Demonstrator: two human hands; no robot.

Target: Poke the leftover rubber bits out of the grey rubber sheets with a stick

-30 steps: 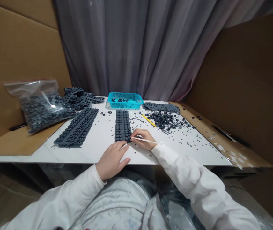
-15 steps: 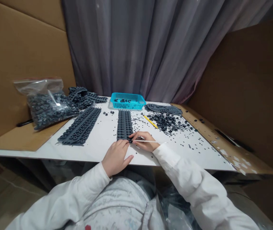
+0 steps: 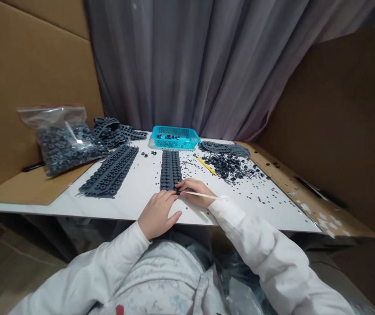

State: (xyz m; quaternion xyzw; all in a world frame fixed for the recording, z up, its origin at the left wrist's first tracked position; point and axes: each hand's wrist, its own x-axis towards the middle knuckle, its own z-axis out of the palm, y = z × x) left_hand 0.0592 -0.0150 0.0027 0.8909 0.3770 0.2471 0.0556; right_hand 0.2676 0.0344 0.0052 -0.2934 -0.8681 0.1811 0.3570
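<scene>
A dark grey rubber strip of moulded rings (image 3: 171, 170) lies lengthwise on the white tabletop (image 3: 256, 210), straight ahead of me. My left hand (image 3: 157, 214) rests flat with its fingertips against the strip's near end and holds nothing. My right hand (image 3: 196, 193) pinches a thin white stick (image 3: 205, 195), whose tip reaches that same end of the strip. A wider rubber strip (image 3: 108, 171) lies to the left, and a heap of loose dark pieces (image 3: 227, 167) lies to the right.
A turquoise plastic basket (image 3: 176, 138) with dark pieces stands at the back. Nearby are a yellow pencil (image 3: 206, 166), a plastic bag of rubber rings (image 3: 65, 146) and a rubber sheet pile (image 3: 111, 132). Small bits lie scattered. Cardboard walls (image 3: 332, 122) flank the table.
The view has shifted slightly to the left since the oldest frame. Both hands stay at the strip's near end, and the stick's tip stays there.
</scene>
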